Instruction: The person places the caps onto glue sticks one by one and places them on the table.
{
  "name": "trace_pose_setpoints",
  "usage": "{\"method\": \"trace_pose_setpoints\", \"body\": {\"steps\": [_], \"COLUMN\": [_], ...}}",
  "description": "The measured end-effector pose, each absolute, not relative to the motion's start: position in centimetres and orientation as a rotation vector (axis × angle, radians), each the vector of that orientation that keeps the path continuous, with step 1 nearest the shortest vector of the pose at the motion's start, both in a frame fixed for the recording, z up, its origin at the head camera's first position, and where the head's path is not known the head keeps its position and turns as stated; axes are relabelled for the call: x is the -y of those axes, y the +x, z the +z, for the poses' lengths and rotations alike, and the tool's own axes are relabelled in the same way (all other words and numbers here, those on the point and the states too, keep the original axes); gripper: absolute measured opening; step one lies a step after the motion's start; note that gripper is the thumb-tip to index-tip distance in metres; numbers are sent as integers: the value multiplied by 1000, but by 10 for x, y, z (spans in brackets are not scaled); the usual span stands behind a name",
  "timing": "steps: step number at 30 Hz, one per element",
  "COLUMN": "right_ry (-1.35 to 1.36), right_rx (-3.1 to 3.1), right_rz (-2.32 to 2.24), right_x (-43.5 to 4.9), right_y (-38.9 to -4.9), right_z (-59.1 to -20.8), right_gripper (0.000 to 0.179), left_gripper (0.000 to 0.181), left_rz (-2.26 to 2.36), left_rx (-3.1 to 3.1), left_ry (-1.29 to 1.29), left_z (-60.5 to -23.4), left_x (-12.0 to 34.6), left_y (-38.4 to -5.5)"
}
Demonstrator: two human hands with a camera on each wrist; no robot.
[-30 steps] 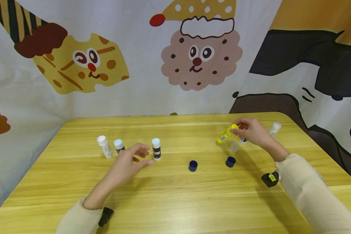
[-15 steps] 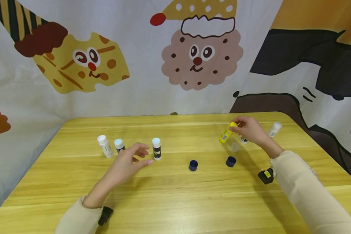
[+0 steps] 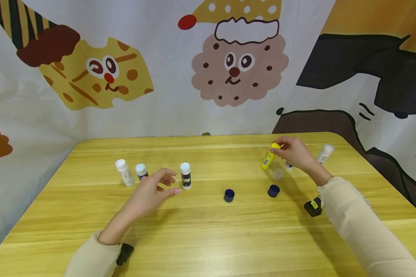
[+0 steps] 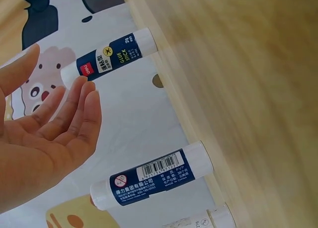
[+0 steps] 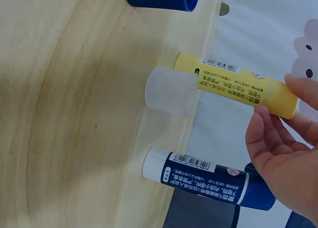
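Note:
My right hand [image 3: 294, 152] pinches the top of a yellow glue stick [image 3: 267, 161] between thumb and fingers. It stands nearly upright, its lower end at the tabletop, beside a clear cap [image 5: 171, 91]. Just to its right, a navy glue stick [image 5: 208, 181] with a white base is partly hidden by this hand in the head view. My left hand [image 3: 154, 194] holds nothing; its fingers are relaxed and slightly bent. Close to their tips stands a navy-and-white glue stick [image 4: 114, 56]. A second one of that kind [image 4: 154, 176] is partly behind the hand in the head view.
A white stick [image 3: 124, 173] stands at the far left of the group. Two dark blue caps [image 3: 229, 195] [image 3: 273, 191] sit mid-table. Beyond my right wrist is a whitish stick with a clear top [image 3: 325, 154]. A printed curtain [image 3: 159, 119] hangs behind the table.
The yellow glue stick has gone from tilted to nearly upright, its lower end shifting slightly right. My right forearm has moved a little left. The left hand stays nearly still.

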State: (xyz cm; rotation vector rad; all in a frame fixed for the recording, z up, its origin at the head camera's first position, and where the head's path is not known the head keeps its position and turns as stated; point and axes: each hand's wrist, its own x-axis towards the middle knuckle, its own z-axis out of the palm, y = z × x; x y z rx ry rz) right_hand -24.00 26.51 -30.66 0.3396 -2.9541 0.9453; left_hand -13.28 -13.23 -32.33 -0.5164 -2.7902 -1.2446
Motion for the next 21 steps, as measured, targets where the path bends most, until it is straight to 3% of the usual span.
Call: {"method": "trace_pose_setpoints", "body": {"steps": [21], "right_ry": [357], "right_rx": [2908], "right_rz": [1041], "right_x": [-268], "right_y": [-237], "right_z": [-312], "right_gripper": [47], "left_gripper": [37], "left_rz": [-1244], "left_rx": [2806], "left_ry": [-516], "left_z": [-323], "left_x": [133], "left_y": [-137]}}
